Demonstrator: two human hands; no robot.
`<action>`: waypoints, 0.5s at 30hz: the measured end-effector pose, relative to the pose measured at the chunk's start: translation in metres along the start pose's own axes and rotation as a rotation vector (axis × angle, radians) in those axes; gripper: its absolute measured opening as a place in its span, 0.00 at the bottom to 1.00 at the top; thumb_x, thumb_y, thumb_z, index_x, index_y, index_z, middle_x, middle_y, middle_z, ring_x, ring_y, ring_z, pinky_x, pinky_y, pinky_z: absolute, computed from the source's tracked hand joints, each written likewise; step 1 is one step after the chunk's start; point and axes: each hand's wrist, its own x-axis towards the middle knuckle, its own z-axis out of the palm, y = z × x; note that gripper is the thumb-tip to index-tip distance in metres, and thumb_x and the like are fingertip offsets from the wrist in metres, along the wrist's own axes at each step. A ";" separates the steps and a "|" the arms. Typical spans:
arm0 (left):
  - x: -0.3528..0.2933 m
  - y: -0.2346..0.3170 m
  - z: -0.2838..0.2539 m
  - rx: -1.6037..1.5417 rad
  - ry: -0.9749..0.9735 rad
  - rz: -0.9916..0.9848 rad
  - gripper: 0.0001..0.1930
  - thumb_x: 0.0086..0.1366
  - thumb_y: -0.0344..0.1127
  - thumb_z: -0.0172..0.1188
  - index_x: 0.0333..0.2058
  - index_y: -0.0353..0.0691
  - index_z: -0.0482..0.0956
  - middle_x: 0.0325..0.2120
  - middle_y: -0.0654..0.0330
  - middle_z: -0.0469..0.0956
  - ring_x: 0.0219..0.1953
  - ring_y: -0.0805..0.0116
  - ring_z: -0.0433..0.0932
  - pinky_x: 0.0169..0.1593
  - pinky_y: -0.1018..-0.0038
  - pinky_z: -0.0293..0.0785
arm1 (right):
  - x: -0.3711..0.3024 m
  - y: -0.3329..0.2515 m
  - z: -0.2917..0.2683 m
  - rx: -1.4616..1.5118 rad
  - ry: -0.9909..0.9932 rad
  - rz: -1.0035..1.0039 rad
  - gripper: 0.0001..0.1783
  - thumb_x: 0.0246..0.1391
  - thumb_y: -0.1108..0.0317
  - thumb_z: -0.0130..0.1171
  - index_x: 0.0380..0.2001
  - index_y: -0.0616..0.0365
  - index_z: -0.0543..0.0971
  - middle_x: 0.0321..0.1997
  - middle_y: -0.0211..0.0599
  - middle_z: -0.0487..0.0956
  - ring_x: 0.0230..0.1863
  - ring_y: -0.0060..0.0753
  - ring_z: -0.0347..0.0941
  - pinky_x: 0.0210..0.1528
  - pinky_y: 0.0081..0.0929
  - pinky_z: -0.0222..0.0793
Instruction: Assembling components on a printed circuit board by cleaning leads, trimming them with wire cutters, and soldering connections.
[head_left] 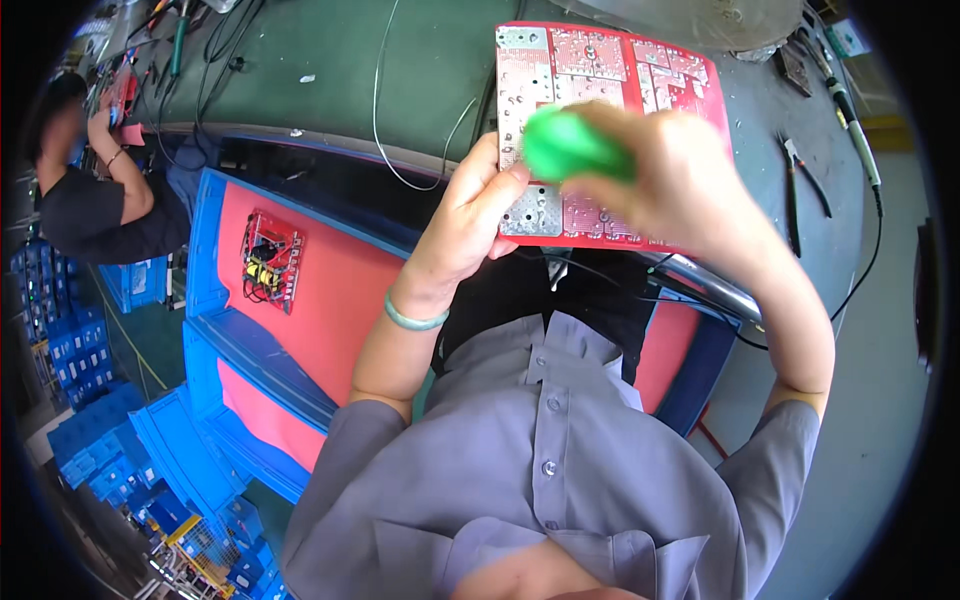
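Note:
My left hand is closed on the left edge of a red circuit board, with its thumb across the near face. The board is tilted up over the bench edge, and its solder side with silvery pads faces me. My right hand is wrapped around a bright green object held over the middle of the board. Motion smears that object, so its kind and whether it touches the board cannot be made out. Hand and object cover part of the board.
Below left, a blue bin lined in red holds another board with components. Pliers and a soldering iron lie on the green bench at right. A thin wire curls near my left hand. Another person works far left.

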 end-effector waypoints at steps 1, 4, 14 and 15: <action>-0.001 -0.002 -0.003 0.033 -0.027 0.012 0.13 0.68 0.33 0.41 0.49 0.35 0.64 0.27 0.64 0.73 0.13 0.87 0.60 0.12 0.88 0.53 | 0.004 -0.006 0.001 0.004 -0.008 -0.003 0.28 0.37 0.56 0.68 0.43 0.56 0.76 0.31 0.50 0.79 0.34 0.45 0.78 0.35 0.36 0.72; -0.001 -0.006 -0.010 0.047 -0.117 0.057 0.14 0.69 0.32 0.41 0.50 0.34 0.62 0.31 0.63 0.73 0.16 0.87 0.62 0.15 0.88 0.57 | 0.030 0.016 0.012 -0.026 0.228 -0.073 0.25 0.37 0.57 0.68 0.41 0.55 0.77 0.29 0.46 0.79 0.30 0.44 0.78 0.33 0.36 0.71; 0.007 -0.013 -0.012 0.000 -0.054 0.133 0.12 0.68 0.29 0.43 0.47 0.32 0.64 0.40 0.61 0.72 0.41 0.80 0.71 0.45 0.80 0.68 | 0.062 -0.022 0.003 -0.036 0.120 -0.078 0.17 0.41 0.58 0.63 0.29 0.62 0.76 0.28 0.54 0.77 0.34 0.52 0.75 0.38 0.42 0.70; 0.007 -0.013 -0.015 0.057 -0.078 0.143 0.12 0.68 0.29 0.43 0.48 0.31 0.65 0.40 0.61 0.72 0.41 0.80 0.71 0.45 0.81 0.68 | 0.059 -0.021 -0.001 -0.026 0.118 -0.016 0.18 0.41 0.58 0.63 0.29 0.63 0.75 0.28 0.54 0.77 0.34 0.53 0.75 0.38 0.42 0.70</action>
